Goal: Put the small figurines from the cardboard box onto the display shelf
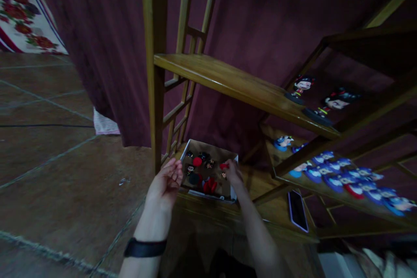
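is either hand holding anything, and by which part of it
The left hand looks open and empty. The right hand is at one end of a red piece; whether it grips that end cannot be told.

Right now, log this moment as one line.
left hand: open, near box | right hand: reaching into box, at red piece | phone: on shelf

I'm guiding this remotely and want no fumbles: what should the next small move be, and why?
I'd probably firm the right hand's grip on the red piece before lifting: the fingertips are at it inside the box, but their hold is unclear, and other small pieces lie close by.
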{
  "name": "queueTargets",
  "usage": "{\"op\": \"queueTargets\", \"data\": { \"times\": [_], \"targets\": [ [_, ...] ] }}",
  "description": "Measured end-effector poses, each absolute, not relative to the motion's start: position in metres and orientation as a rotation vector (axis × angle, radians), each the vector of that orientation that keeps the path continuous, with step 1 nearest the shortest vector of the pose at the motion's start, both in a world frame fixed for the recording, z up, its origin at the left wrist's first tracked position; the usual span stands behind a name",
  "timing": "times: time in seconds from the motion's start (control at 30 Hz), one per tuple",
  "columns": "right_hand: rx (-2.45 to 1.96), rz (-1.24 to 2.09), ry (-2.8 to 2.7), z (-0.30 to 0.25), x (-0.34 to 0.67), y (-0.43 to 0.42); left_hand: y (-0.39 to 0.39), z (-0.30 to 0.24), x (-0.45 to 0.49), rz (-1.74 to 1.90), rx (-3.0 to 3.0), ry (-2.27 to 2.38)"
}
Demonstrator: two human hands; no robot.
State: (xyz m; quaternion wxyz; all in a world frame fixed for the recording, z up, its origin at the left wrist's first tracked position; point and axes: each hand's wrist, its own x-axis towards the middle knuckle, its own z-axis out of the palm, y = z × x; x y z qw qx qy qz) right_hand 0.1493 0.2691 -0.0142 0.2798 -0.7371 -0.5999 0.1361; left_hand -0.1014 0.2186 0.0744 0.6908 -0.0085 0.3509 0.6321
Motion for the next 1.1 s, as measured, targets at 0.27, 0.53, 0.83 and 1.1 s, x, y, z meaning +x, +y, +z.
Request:
{"op": "queueTargets", "data": {
  "times": [0.27, 0.53, 0.83, 1.1],
  "targets": [
    [-1.642, 0.653, -1.218, 0.006, 0.15, 0.211, 0.207, 0.058, -0.059, 1.221, 0.118, 0.912],
    [-1.452, 0.397, -1.666, 0.039, 0.062, 0.178, 0.208, 0.047, -0.025, 1.119, 0.078, 0.911],
    [-1.504, 0.452, -1.587, 0.015, 0.101, 0.233, 0.222, 0.05, -0.054, 1.347, -0.032, 0.881],
    [-1.713, 0.307, -1.856, -0.022, 0.084, 0.314, 0.226, 0.056, -0.068, 1.393, -0.152, 0.897]
  ]
}}
